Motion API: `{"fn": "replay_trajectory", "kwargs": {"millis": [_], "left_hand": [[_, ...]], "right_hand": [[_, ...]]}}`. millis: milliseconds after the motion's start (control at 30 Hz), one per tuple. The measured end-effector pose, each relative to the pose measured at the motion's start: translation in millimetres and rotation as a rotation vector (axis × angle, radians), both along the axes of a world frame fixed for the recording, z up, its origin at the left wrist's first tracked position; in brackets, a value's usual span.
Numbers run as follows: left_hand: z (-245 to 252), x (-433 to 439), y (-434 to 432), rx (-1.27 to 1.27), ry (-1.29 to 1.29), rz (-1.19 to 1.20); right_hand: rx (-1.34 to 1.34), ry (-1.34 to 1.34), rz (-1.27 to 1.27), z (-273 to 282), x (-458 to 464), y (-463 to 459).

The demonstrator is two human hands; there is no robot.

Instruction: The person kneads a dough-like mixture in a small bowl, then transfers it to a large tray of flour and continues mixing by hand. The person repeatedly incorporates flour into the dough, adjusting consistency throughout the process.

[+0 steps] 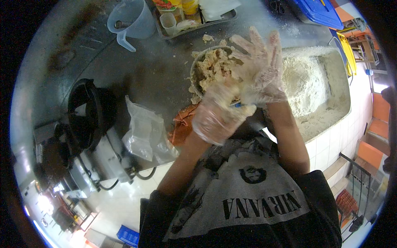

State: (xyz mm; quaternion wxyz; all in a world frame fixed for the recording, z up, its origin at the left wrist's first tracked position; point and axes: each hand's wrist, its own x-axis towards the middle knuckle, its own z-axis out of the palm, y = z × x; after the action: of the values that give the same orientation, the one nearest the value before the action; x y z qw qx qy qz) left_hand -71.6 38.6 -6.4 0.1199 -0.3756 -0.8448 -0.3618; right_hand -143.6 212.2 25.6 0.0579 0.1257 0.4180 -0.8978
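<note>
Both my hands wear clear plastic gloves smeared with wet flour. My left hand (215, 113) is partly blurred at the near edge of a round bowl (194, 72) heaped with floury, battered pieces (217, 66). Above the bowl's right side, my right hand (262, 66) has its fingers spread, with batter stuck on them. The hands are close together, and whether they touch is blurred. To the right lies a rectangular tub (342, 93) with a mound of white flour (305, 83). Crumbs of batter lie around the bowl's rim.
A translucent measuring jug (136, 18) and a metal tray (198, 28) with containers are at the back. A blue lid (322, 12) is at the back right. Left are a clear plastic bag (145, 133), an orange cloth (183, 124) and a black round appliance part (83, 114).
</note>
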Motion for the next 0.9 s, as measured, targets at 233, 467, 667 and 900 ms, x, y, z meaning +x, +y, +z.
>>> {"fn": "replay_trajectory", "kwargs": {"millis": [233,467,667,900], "left_hand": [[-26,-64,-16,0.171,-0.969,0.078],[-12,-65,10,-0.579,-0.888,0.242],[-30,-62,10,-0.596,-0.775,0.348],[-30,-55,-18,-0.415,-0.555,0.371]], "right_hand": [[0.704,-0.157,0.205,-54,18,-10],[1.009,0.025,0.201,-107,9,-14],[1.165,0.108,0.155,-116,-5,-12],[1.209,0.16,0.143,-65,15,0]]}}
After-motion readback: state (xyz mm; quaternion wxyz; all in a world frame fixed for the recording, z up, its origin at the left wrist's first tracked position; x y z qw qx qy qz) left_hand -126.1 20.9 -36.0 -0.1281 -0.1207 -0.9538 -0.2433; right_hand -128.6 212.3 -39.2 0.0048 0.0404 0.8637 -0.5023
